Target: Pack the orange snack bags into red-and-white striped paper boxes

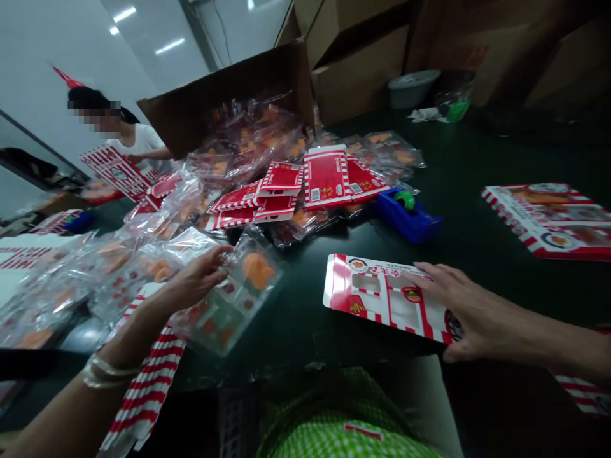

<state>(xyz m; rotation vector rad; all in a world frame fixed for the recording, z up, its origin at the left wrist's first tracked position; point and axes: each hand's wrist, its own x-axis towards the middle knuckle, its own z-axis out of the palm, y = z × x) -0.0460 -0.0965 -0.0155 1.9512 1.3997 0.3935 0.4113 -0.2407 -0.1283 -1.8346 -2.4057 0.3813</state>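
Left hand [198, 277] at a clear plastic packet [224, 305] of orange pieces, near the table's [477, 159] front edge, left of centre. Fingers [210, 267] spread, tips at the packet's top edge; can't tell if they grip it or only touch. Right hand [470, 312] lies open across a flat printed card [382, 296], front edge of the table, right of centre. Fingers [429, 277] splayed on the card, not clenched.

Step in hand, as I judge it: bringing packet and card together. Next move calls for a firmer hold on the slippery plastic and for keeping the card flat.

Around: heap of packets and red cards [327, 178] mid-table, spilling from a cardboard box [224, 102] at the far edge. Blue tape dispenser [408, 216] beside the heap. Folded card [548, 219] at the right edge. Co-worker [138, 143] at the far left corner.

Hard to read: the packet's contents through the glare. Underside of the left hand hidden. My right thumb is hard to make out. Card's right end is partly under my hand.
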